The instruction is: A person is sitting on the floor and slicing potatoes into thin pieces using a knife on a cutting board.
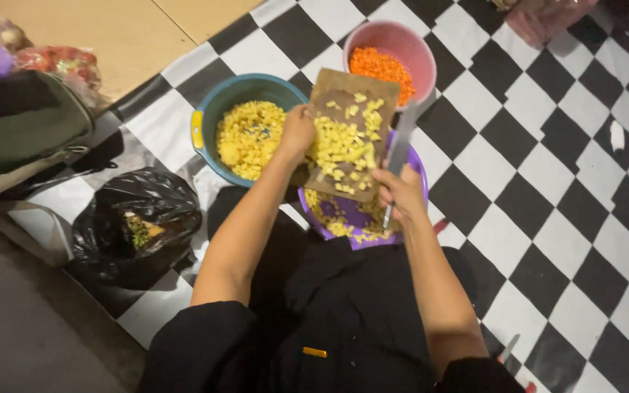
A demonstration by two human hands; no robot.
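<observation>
My left hand (pixel 297 131) grips the left edge of a brown wooden cutting board (pixel 329 91), held tilted over a purple bowl (pixel 420 171). Yellow diced pieces (pixel 343 145) cover the board and lie in the purple bowl below it. My right hand (pixel 402 191) holds a knife (pixel 402 138) whose broad blade rests along the board's right edge. Just left of the board stands a blue bowl (pixel 234 91) with a yellow handle, full of the same yellow cubes.
A pink bowl (pixel 416 51) of chopped orange pieces stands behind the board. A black plastic bag (pixel 136 225) with scraps lies at the left on the checkered black-and-white floor mat (pixel 547 182). Bags and red produce (pixel 60 62) sit at far left.
</observation>
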